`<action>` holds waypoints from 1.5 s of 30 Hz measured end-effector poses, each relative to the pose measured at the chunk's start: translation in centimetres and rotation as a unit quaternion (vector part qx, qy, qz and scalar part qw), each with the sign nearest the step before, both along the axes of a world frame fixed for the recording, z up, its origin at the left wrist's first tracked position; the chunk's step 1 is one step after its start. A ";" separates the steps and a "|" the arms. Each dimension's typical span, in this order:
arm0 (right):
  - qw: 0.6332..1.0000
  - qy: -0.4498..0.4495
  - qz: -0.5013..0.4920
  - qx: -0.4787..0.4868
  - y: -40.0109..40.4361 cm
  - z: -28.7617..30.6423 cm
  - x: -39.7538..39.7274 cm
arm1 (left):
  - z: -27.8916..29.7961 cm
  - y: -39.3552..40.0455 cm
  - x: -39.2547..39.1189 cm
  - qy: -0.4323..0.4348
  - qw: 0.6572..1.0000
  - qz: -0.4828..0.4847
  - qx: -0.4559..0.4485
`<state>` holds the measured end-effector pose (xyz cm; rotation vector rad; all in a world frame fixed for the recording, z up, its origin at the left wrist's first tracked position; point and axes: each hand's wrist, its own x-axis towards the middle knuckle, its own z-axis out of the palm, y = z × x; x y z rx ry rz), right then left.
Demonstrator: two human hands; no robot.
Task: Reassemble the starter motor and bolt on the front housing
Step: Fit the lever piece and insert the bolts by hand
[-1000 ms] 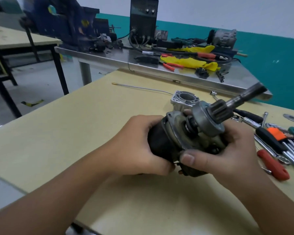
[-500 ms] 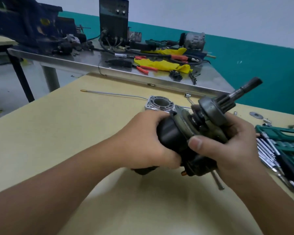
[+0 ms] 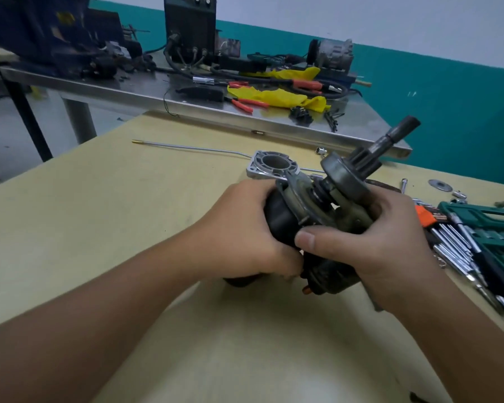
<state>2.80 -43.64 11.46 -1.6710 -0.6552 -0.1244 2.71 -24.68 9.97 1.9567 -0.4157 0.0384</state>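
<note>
I hold the starter motor (image 3: 309, 210) above the wooden table (image 3: 128, 216), tilted so its pinion gear and shaft (image 3: 390, 141) point up and to the right. My left hand (image 3: 242, 231) grips the black cylindrical body from the left. My right hand (image 3: 376, 242) wraps round the solenoid side, thumb across the front. The silver front housing (image 3: 271, 165) lies on the table just behind the motor, open face up. Much of the motor's lower part is hidden by my hands.
A green socket set (image 3: 489, 225) and loose chrome tools (image 3: 460, 257) lie at the right. A thin metal rod (image 3: 186, 146) lies behind the housing, with a washer (image 3: 440, 184) farther right. A steel bench (image 3: 186, 97) with cables, pliers and yellow cloth stands beyond.
My view has swung to the right, bringing the socket set into sight. Both hands keep their hold on the motor, which has tipped a little more upright.
</note>
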 end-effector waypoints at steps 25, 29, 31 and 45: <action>0.998 0.053 0.017 -0.042 -0.8 0.5 1.0 | -1.7 -1.3 0.0 -0.068 0.993 0.089 0.021; 0.997 0.030 0.031 -0.063 -1.6 0.9 0.7 | -1.2 -1.5 0.1 -0.094 0.990 0.069 0.077; 0.998 -0.002 0.014 -0.062 -1.8 0.8 0.4 | -0.8 -1.4 0.4 -0.089 0.991 0.032 0.095; 0.985 -0.102 -0.107 -0.085 -1.7 0.3 0.4 | -0.1 -1.1 0.2 -0.058 0.979 0.111 0.159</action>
